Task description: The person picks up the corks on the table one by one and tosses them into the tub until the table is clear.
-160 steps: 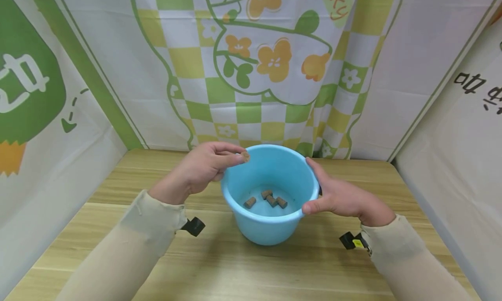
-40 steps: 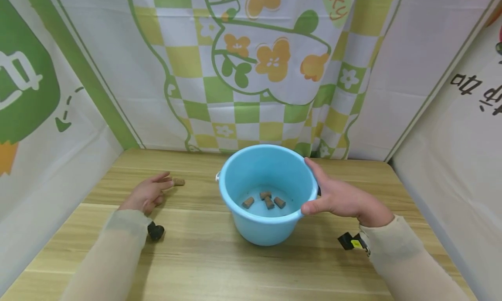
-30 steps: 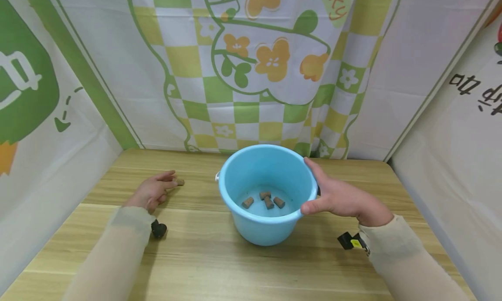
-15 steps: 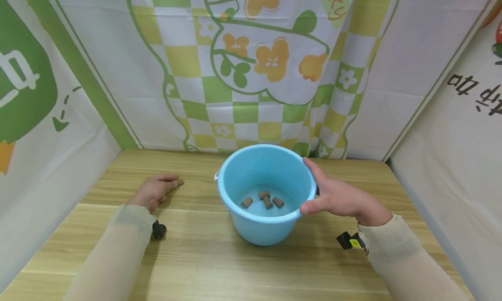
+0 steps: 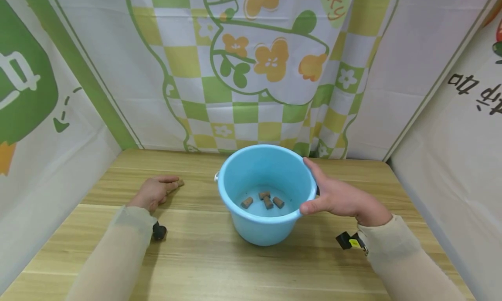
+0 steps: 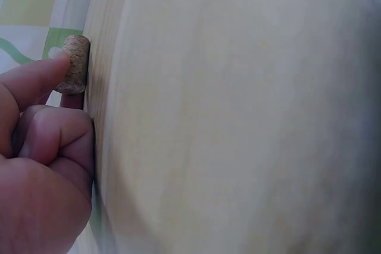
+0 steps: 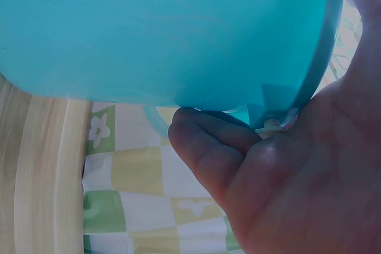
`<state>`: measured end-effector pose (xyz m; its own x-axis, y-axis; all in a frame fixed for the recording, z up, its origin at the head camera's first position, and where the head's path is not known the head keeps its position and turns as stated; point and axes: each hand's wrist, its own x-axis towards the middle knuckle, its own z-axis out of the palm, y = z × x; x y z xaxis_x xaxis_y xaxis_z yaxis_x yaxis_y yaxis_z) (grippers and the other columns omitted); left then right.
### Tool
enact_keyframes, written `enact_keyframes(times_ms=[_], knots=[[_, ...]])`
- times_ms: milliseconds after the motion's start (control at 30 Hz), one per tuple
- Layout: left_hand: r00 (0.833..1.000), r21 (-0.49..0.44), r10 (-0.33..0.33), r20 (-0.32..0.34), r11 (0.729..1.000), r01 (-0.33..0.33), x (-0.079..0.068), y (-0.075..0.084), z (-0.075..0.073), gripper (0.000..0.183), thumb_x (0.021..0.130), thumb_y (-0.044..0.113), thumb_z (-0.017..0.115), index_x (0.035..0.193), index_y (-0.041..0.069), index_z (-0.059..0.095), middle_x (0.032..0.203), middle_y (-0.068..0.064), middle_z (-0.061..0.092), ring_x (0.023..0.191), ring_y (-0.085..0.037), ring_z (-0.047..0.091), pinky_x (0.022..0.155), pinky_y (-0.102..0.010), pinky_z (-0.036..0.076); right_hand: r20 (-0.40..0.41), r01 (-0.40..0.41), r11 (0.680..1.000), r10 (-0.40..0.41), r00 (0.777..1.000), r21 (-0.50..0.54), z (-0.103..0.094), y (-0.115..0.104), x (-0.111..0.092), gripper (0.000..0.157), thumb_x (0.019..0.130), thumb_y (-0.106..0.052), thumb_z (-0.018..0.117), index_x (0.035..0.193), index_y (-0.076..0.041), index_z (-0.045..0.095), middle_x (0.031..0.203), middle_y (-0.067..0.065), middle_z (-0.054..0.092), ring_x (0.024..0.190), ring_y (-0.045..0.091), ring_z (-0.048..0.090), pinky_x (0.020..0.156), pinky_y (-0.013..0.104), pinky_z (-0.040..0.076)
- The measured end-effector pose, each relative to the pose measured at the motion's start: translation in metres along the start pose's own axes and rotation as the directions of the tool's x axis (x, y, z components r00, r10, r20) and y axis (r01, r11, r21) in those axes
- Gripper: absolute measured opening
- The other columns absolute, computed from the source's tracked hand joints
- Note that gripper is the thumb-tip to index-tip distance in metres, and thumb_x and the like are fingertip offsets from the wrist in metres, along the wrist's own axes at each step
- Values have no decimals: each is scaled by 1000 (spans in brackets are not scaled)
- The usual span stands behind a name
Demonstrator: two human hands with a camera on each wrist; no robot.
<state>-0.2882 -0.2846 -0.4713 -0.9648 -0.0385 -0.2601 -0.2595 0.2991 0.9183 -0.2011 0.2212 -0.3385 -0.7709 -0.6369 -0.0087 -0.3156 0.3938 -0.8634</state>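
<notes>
On the left part of the wooden table, my left hand pinches a brown cork at its fingertips, low against the tabletop. In the left wrist view the thumb lies along the side of that cork, and the other fingers are folded beneath. A light blue bucket stands upright mid-table. Several corks lie loose on its floor. My right hand grips the bucket at its right rim. In the right wrist view, its fingers curl against the outer wall of the bucket.
The wooden table runs back to a checked, flowered curtain. White printed cloth walls close in both sides. A white handle joint juts from the bucket's left rim. Black wrist cameras hang under both cuffs.
My left hand has carried a cork from the bucket's left rim to the table's left part. Its fingers, lately spread beside the cork, have closed on it. The right hand stays at the bucket.
</notes>
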Motion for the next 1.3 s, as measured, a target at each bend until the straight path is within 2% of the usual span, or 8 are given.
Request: enact_keyframes(times_ms=[233,600,733,867,1000,1133,1200,1300], knots=[[1000,69,-7,8,998,7,-6,4,0,42,101,17,62,140,2,56,134,-18,54,47,-4,35,47,-22,37,-8,-1,1000,1,1000,9,0,0,0,126,77,-41,87,159,-29,-8,146,16,41,122,36,51,96,51,42],[1000,160,17,9,987,-18,-15,7,3,41,98,17,66,135,1,60,132,-20,59,44,-7,34,45,-26,38,-4,33,997,-32,999,77,2,3,1,126,76,-39,88,159,-30,-7,147,19,38,122,41,49,93,52,45],[1000,248,28,0,968,-27,-22,13,9,41,95,19,68,132,2,63,137,-21,55,86,-25,60,79,-39,49,-14,44,994,-43,999,103,2,5,1,130,74,-43,89,159,-27,-9,148,21,36,122,43,48,93,52,45],[999,308,49,-14,950,-42,-30,19,16,40,94,19,69,129,0,65,138,-22,54,132,-42,40,106,-53,32,-23,31,991,-28,999,132,2,4,0,136,72,-48,89,158,-25,-14,153,21,29,125,44,46,95,50,45],[1000,290,24,-6,957,-21,-35,23,20,38,94,17,69,127,-2,65,136,-22,56,130,-42,42,106,-54,32,-52,-24,989,32,998,145,1,2,-4,139,71,-51,88,156,-29,-19,155,21,27,126,41,49,96,49,45],[1000,233,-22,16,972,18,-39,23,21,40,95,19,69,129,-1,64,137,-20,56,123,-37,49,95,-49,42,-86,-51,984,66,994,172,-3,3,-10,133,75,-53,84,156,-33,-19,163,16,11,125,43,51,97,55,43],[999,179,-46,19,983,41,-40,23,20,42,96,20,69,132,-2,62,133,-18,59,97,-26,62,79,-38,49,-106,-47,985,66,992,168,-6,4,-13,127,80,-54,80,156,-32,-19,165,10,-5,129,44,47,99,60,38],[997,79,-77,23,994,74,-41,21,16,48,96,21,69,136,-3,58,133,-18,58,58,-8,52,55,-24,43,-131,-38,988,58,990,148,-12,6,-18,121,83,-56,76,157,-32,-17,164,8,-13,136,46,36,101,66,32]])
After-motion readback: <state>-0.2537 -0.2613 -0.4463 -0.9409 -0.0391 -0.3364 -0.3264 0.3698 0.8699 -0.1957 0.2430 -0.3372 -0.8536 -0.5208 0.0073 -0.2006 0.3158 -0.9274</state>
